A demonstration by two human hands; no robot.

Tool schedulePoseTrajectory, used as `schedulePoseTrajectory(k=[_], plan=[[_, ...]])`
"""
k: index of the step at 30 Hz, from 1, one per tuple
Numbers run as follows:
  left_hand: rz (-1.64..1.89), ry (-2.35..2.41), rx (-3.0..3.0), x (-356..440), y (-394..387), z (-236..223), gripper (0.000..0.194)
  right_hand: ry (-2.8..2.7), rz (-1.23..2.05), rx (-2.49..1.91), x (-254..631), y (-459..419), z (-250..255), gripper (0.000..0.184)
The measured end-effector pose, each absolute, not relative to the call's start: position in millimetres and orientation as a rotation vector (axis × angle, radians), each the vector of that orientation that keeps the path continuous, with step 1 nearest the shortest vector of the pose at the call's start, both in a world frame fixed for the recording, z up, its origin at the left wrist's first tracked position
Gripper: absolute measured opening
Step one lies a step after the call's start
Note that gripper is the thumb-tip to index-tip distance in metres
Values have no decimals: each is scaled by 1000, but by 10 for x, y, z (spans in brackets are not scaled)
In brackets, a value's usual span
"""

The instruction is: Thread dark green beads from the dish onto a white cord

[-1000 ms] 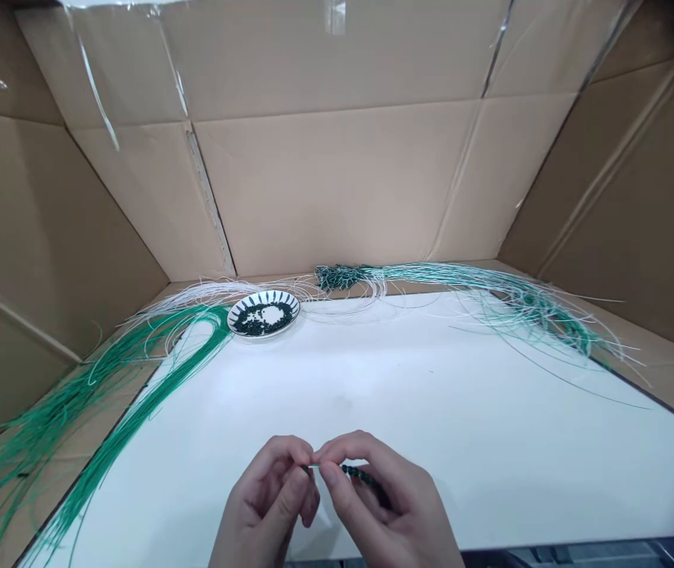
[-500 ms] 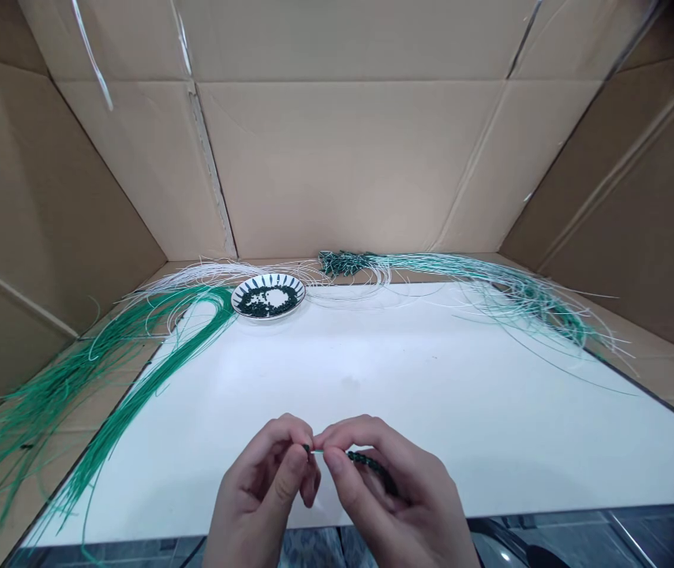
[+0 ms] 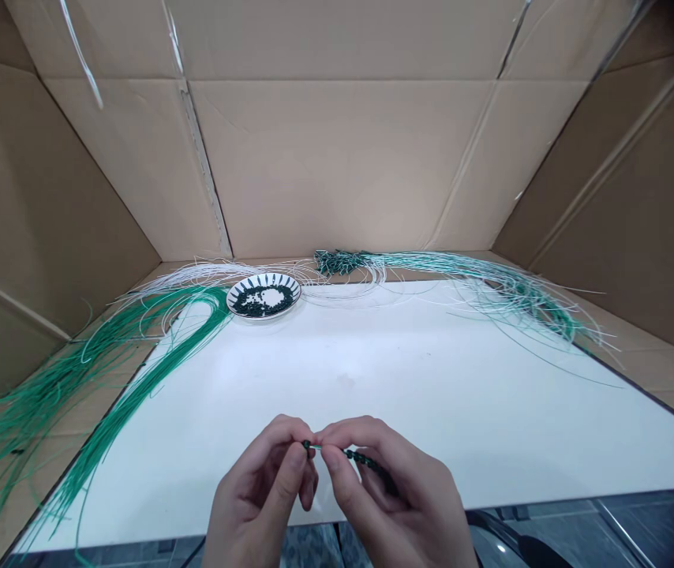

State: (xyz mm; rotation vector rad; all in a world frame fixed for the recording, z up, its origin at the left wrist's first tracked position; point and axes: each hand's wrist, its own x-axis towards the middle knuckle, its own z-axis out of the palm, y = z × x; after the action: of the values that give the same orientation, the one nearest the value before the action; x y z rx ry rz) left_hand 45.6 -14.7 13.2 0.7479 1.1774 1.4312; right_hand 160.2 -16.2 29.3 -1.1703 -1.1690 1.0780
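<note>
We are working dark beads along a green wire [image 3: 346, 452], held over the white board [image 3: 461, 410]. Our left hand [image 3: 263, 477] and right hand [image 3: 387, 481] have their fingertips together, clamped on it. The next move calls for a steady pinch. The patterned plate [image 3: 263, 277] beyond holds loose dark beads [image 3: 248, 308].

The light seems to be coming evenly from above, and the white surface [image 3: 443, 394] is looking bright, with no strong glare. Soft shadows are falling below the left hand [image 3: 260, 497] and the right hand [image 3: 402, 497]. The cardboard walls [image 3: 337, 166] are bending toward the picture edges, the top right corner is darkening, and a tape strip [image 3: 80, 51] is catching small shine.
</note>
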Motion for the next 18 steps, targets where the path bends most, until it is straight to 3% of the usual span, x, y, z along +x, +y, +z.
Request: schedulePoseTrajectory(k=[18], plan=[[1497, 1173, 797, 513, -167, 146, 35, -1329, 982, -1091, 1661, -160, 115, 12]])
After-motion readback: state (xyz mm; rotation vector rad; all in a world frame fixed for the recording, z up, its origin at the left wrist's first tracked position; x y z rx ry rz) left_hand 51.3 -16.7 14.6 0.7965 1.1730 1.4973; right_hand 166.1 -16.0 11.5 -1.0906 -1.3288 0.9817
